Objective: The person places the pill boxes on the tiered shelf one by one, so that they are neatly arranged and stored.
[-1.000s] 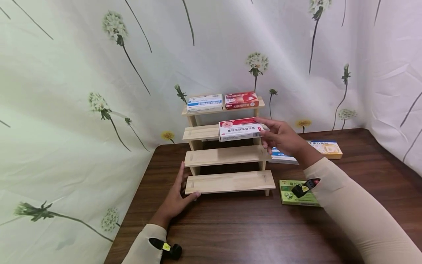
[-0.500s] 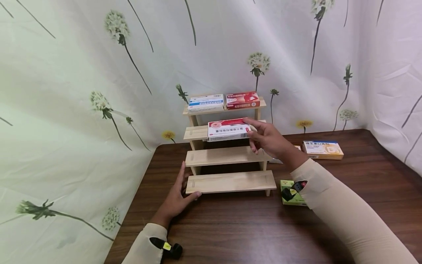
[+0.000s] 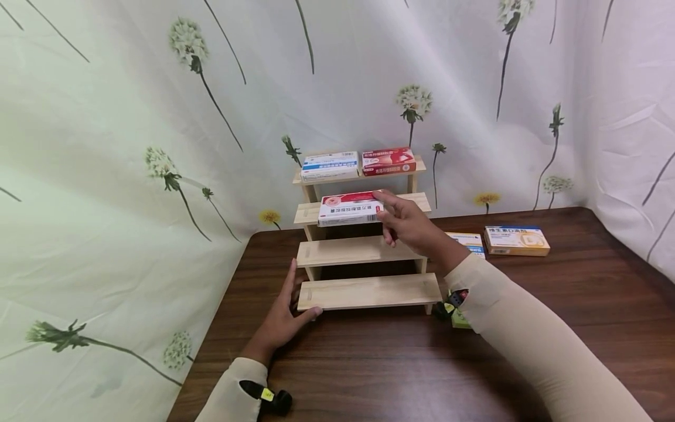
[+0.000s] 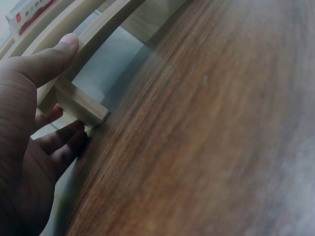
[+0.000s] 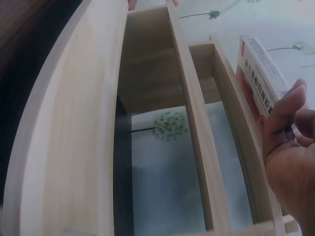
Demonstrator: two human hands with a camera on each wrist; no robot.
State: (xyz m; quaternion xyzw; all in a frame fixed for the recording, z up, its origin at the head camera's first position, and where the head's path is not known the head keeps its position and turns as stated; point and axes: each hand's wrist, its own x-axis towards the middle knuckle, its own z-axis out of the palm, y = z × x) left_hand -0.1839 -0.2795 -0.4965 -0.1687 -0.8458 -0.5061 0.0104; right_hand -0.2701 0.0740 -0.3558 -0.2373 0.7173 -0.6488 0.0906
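In the head view, a tiered wooden stand (image 3: pixel 369 292) with several steps stands on the table. My right hand (image 3: pixel 410 227) pinches the right end of a red and white medicine box (image 3: pixel 348 211) between thumb and fingers. That box overlaps the left and middle of the second step from the top, its printed side facing me. My left hand (image 3: pixel 278 323) grips the front left corner of the lowest step. In the left wrist view, the thumb (image 4: pixel 59 56) lies over the step's front edge, the other fingers near the leg.
A blue and white box (image 3: pixel 329 166) and a red box (image 3: pixel 389 161) sit side by side on the top step. On the brown table (image 3: pixel 369 363), right of the stand, lie a white and orange box (image 3: pixel 517 240), another blue and white box (image 3: pixel 469 241) and a green box (image 3: pixel 460 320), partly hidden.
My right hand has carried the red and white box leftward along the second step from the top. The left hand keeps its place on the stand.
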